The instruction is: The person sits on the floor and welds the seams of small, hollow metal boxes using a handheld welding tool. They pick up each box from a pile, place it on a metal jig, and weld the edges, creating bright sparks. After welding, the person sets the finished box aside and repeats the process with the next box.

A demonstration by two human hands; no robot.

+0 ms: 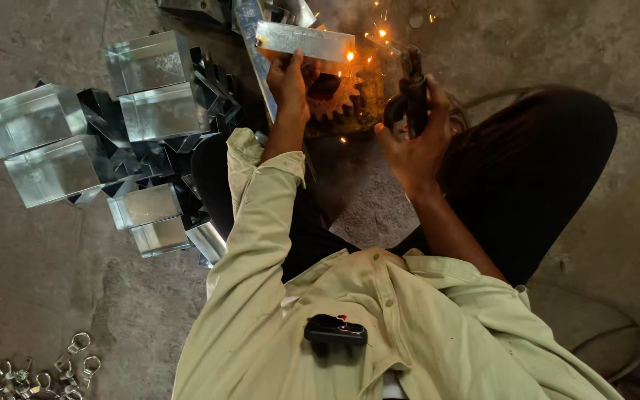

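From the head camera, the left hand [290, 78] was clamped on the lower edge of a flat metal strip [305, 41], thumb and fingers pinching it. The strip's long axis ran nearly level across the view, tilted slightly down toward its right end, where orange sparks [368, 37] flew off. It sat near the top centre, just above a rusty toothed gear [335, 100] lying on the concrete floor [53, 281]. The right hand [412, 144] was closed around a dark electrode holder [412, 89], which stood nearly upright, its tip pointing up toward the strip's right end. The hands were apart. To the left lay a heap of shiny sheet-metal boxes [90, 126], and small metal rings [46, 370] were scattered at the lower left corner.
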